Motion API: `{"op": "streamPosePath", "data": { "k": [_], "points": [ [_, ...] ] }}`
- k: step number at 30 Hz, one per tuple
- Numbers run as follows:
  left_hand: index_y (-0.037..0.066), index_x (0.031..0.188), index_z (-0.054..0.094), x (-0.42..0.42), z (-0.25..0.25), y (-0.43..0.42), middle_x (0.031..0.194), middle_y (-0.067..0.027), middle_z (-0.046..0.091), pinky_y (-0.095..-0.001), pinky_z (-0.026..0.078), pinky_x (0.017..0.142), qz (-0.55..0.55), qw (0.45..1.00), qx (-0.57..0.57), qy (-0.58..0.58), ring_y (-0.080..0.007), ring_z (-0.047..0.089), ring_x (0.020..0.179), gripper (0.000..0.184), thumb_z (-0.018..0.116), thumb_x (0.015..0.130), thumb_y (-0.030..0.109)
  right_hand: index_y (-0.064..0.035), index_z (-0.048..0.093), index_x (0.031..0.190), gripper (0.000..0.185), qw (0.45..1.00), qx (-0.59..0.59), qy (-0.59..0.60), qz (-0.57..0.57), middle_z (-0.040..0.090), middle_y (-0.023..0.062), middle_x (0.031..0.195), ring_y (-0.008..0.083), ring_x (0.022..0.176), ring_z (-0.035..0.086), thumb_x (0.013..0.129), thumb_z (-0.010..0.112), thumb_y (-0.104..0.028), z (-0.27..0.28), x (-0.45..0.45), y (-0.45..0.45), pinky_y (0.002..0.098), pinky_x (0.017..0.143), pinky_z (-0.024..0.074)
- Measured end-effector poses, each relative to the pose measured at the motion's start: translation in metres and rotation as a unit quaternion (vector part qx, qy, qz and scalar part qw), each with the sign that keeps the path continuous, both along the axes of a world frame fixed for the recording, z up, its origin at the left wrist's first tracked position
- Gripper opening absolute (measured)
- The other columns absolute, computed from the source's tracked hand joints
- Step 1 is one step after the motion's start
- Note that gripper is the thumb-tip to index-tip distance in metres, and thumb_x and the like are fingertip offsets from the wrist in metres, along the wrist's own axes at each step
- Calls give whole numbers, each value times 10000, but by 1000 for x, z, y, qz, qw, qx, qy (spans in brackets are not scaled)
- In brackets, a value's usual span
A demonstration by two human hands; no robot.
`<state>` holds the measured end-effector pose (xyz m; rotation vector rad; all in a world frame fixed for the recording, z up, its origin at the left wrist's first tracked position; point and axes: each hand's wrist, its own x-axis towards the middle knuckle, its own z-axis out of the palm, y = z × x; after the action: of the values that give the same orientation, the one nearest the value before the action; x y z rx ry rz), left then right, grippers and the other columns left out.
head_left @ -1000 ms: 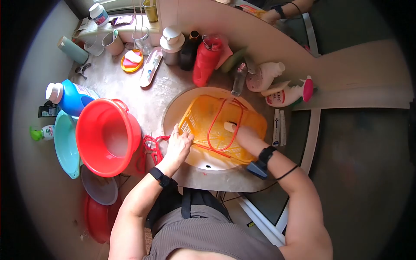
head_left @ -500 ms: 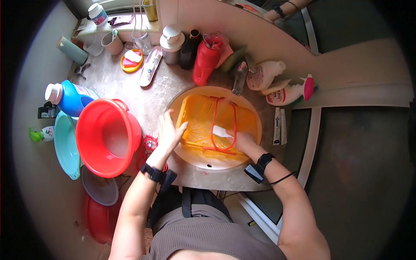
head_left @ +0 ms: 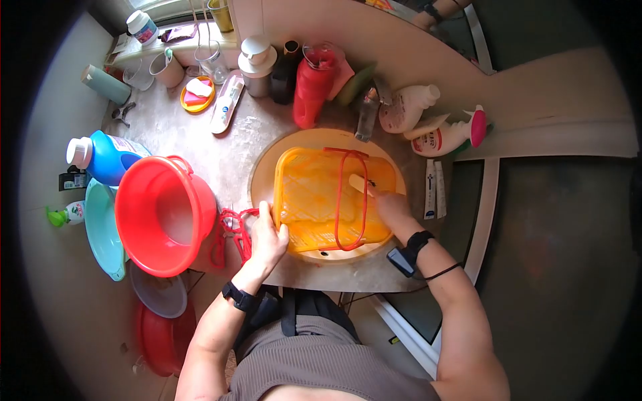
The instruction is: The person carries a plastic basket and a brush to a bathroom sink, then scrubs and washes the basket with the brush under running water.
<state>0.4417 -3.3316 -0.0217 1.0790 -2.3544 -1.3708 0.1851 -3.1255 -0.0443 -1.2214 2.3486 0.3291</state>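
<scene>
An orange plastic basket (head_left: 311,194) with a red handle (head_left: 338,200) sits tilted in the round sink (head_left: 263,164), below the faucet (head_left: 367,115). My left hand (head_left: 269,237) is at the basket's left edge, fingers closed on the rim. Inside the basket my right hand (head_left: 393,210) grips a pale brush (head_left: 359,184); its bristles are too unclear to make out. Red straps (head_left: 234,230) lie on the counter just left of my left hand.
Left of the sink are a red basin (head_left: 164,217), a teal basin (head_left: 103,227) and a blue jug (head_left: 110,157). Bottles, cups and a pink spray bottle (head_left: 445,139) line the back. Two tubes (head_left: 434,190) lie at the right.
My left hand came off the basket's rim and is now back on it, lower down. The basket has tilted and shifted in the sink. My right hand has moved within it with the brush.
</scene>
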Motion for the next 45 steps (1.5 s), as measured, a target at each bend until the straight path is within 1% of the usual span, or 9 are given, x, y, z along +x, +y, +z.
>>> {"op": "streamPosePath", "data": {
  "k": [12,15,21,23,27,33,36,42,45],
  "points": [
    [15,997,404,0,-2,-9,767,-254,579,-469,491,648,-3,1000,-2,-4,-446,608,751,308,571,744,-39,-244,516,1345,412,999,33,14,-41,683,141,836,315,730,675,935,502,-276,4,13,-9,448,636,529],
    [11,990,404,1,-3,-9,758,-256,570,-469,489,649,2,1000,-2,17,-450,606,750,306,570,739,-44,-156,552,1293,367,996,36,-73,33,691,174,852,327,787,691,946,437,-193,24,9,-11,432,634,546],
    [14,995,402,2,-17,-14,767,-265,576,-472,490,646,-27,999,-13,34,-459,607,757,306,568,743,-40,-197,549,1299,377,999,-21,7,-42,691,169,853,360,791,680,935,495,-277,-8,1,-8,476,671,539],
    [21,1006,399,-6,-11,-15,780,-269,589,-471,494,645,7,1000,-12,-10,-461,614,768,312,574,752,-31,-199,526,1326,410,995,6,-80,-67,690,172,848,375,754,673,926,514,-289,-15,20,4,494,673,535],
    [30,1011,402,-6,-15,-15,793,-268,600,-470,498,652,-4,1000,2,-22,-455,622,780,310,580,762,-23,-192,528,1326,404,979,-69,-51,-184,680,207,926,385,844,663,945,485,-321,24,13,-14,495,740,524],
    [30,1002,393,-17,-18,-18,788,-268,595,-484,491,654,24,999,-25,-38,-457,622,779,289,567,773,2,-135,587,1258,374,966,-108,-196,-131,679,203,957,403,889,648,954,480,-326,-22,27,6,485,773,514],
    [52,984,415,-16,-31,-21,794,-232,587,-470,470,628,14,999,-8,-34,-443,597,745,253,592,804,49,-102,627,1193,360,956,-122,-126,-235,666,214,1020,402,954,634,945,511,-336,3,15,-3,458,820,502],
    [32,983,411,-20,-35,-26,799,-260,589,-471,481,662,15,999,25,-35,-443,610,771,247,562,788,17,-95,638,1191,344,941,-137,-274,-143,664,231,1019,381,945,644,937,543,-307,-32,16,-1,425,809,518],
    [29,985,414,-22,-44,-22,802,-256,590,-461,479,658,14,1000,18,-14,-430,607,759,243,558,790,11,-76,653,1178,352,952,-70,-193,-228,667,219,1059,359,997,642,930,567,-311,-6,9,-11,395,860,504]
  ]
}}
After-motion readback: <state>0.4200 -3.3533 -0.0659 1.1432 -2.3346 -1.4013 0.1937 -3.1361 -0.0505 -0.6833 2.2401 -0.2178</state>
